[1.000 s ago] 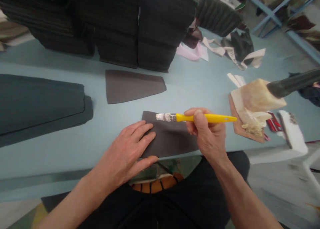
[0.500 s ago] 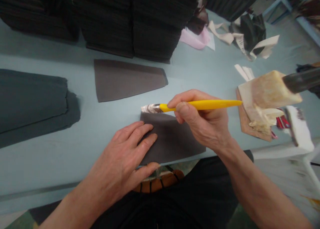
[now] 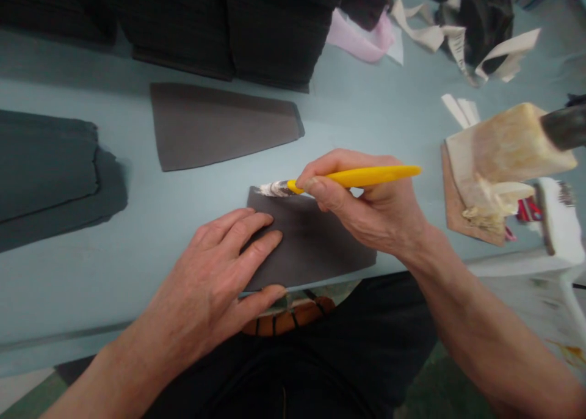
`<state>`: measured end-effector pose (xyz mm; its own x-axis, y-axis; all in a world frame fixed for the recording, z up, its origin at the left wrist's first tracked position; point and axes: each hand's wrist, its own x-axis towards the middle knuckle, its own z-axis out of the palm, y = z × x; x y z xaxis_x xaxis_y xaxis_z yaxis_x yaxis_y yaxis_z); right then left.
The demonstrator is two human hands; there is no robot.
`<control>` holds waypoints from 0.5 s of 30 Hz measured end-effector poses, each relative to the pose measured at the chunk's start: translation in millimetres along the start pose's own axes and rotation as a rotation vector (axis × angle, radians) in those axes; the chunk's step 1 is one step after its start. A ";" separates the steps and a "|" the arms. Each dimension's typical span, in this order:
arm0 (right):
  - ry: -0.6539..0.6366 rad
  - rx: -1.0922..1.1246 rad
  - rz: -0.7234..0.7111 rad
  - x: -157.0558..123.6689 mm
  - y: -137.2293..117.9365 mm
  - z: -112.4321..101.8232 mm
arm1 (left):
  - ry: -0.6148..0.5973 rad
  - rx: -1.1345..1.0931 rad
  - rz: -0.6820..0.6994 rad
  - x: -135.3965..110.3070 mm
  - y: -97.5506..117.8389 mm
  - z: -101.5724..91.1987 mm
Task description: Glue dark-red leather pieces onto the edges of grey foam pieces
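A small dark grey fabric piece [image 3: 315, 248] lies at the near edge of the pale blue table [image 3: 137, 242]. My left hand [image 3: 220, 272] rests flat on its left end, fingers stretched out and pressing it down. My right hand [image 3: 366, 205] is closed round a yellow-handled brush [image 3: 361, 176], held nearly level. The brush's whitish bristles touch the far left corner of the fabric piece. A second, larger dark grey piece [image 3: 220, 123] lies flat farther back on the table.
Tall stacks of black fabric [image 3: 220, 22] fill the back. A folded dark stack [image 3: 46, 168] lies at the left. At the right stands a glue-crusted block [image 3: 503, 147] on a brown board, with a white object beside it. Pink and beige scraps [image 3: 366, 31] lie at the back right.
My right hand has brought the brush leftward and down, so the bristles now touch the fabric's far corner. My left hand stays pressed on the piece.
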<state>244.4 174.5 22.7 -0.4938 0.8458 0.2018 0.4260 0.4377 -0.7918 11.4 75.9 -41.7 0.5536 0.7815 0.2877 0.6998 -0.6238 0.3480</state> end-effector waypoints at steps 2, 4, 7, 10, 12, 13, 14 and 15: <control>-0.002 -0.017 0.027 -3.4 0.9 -5.2 | -0.002 0.009 0.007 -0.4 -1.2 -0.2; 0.001 -0.021 0.050 -7.3 2.1 -9.9 | 0.000 0.021 0.011 -0.8 -2.1 -0.5; 0.010 -0.015 0.077 -13.0 3.2 -16.3 | -0.004 0.028 0.011 -1.5 -3.1 -0.7; 0.008 -0.009 0.084 -18.4 3.7 -22.7 | -0.009 0.013 0.000 -1.8 -4.5 -0.1; 0.010 0.001 0.089 -22.3 4.5 -27.3 | -0.015 0.010 -0.004 -1.8 -6.3 0.2; 0.014 0.007 0.092 -24.6 5.2 -29.8 | -0.017 0.011 -0.004 -1.7 -7.3 0.2; 0.015 0.014 0.094 -26.9 6.1 -32.4 | -0.017 0.013 -0.001 -1.8 -8.3 0.0; 0.013 0.017 0.096 -29.5 7.2 -35.0 | -0.021 0.018 0.001 -1.9 -9.2 -0.4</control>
<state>288.6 163.4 31.2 -0.4414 0.8875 0.1320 0.4582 0.3494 -0.8173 3.7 80.1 -45.1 0.5634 0.7811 0.2693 0.7074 -0.6244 0.3311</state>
